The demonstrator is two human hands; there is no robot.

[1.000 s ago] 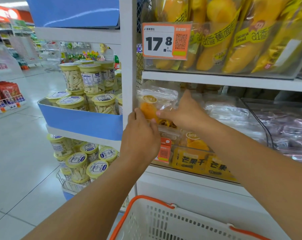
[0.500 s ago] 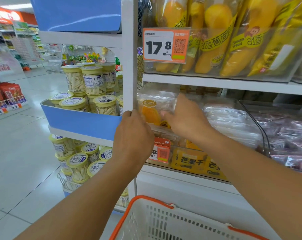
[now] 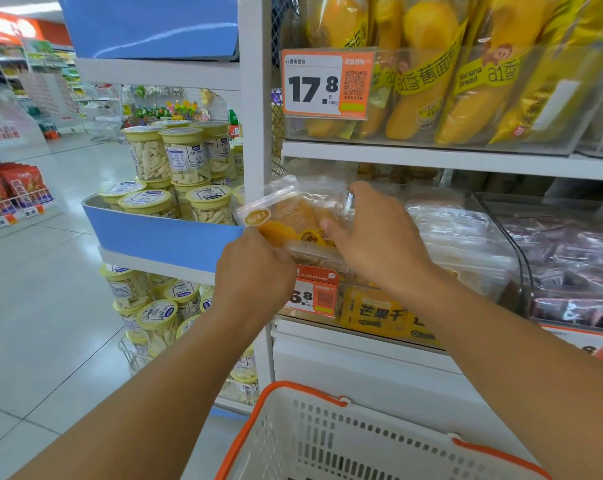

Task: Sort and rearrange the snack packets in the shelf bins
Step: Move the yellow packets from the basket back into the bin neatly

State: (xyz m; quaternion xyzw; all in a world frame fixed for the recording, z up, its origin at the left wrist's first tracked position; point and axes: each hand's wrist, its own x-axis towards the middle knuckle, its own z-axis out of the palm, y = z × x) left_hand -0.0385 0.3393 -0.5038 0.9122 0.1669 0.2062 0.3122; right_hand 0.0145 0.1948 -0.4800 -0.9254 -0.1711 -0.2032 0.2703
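We are holding 1 mango packet (image 3: 293, 220) in both hands, left hand (image 3: 255, 268) and right hand (image 3: 379, 237) pinching its ends, just above the clear bin (image 3: 494, 271); we judge most sorting remains.

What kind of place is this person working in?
Most likely a supermarket: an orange-and-white price tag reading 17.8 hangs on the white shelf, and an orange-rimmed white plastic shopping basket sits below.

Both hands hold a clear mango snack packet (image 3: 293, 216) above the shelf bin (image 3: 372, 306): left hand (image 3: 255, 268) gripping its lower-left corner, right hand (image 3: 379, 237) its right side.
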